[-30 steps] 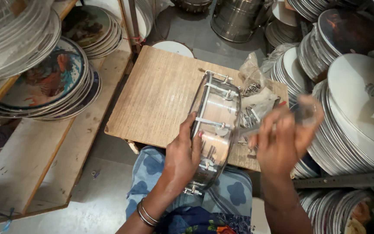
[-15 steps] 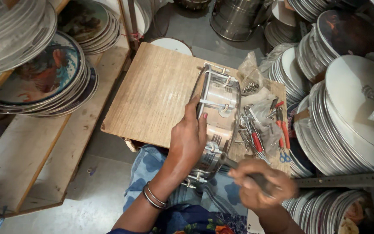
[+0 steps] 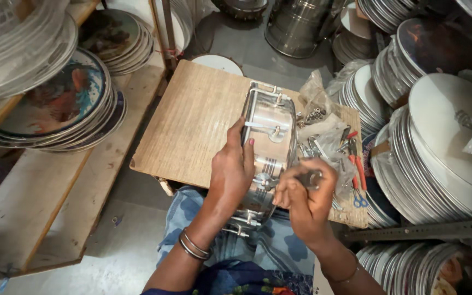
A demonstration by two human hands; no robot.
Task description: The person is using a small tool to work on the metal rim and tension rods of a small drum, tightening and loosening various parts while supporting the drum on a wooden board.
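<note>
Drum: I see the shiny metal drum shell (image 3: 269, 153) lying on its side on the square wooden board (image 3: 192, 125), its near end over my lap.
Left hand: my left hand (image 3: 230, 172) is clasped on the shell's left flank.
Right hand: my right hand (image 3: 304, 199) is clenched around a small dark tool (image 3: 308, 178) at a lug.
Nearby: red-handled pliers (image 3: 356, 169) and loose screws in a clear plastic bag (image 3: 318, 117) lie right of the drum.

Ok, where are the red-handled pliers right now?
In the head view, the red-handled pliers lie on the right edge of the wooden board, beside the clear bags of hardware, just right of the right hand.
</note>
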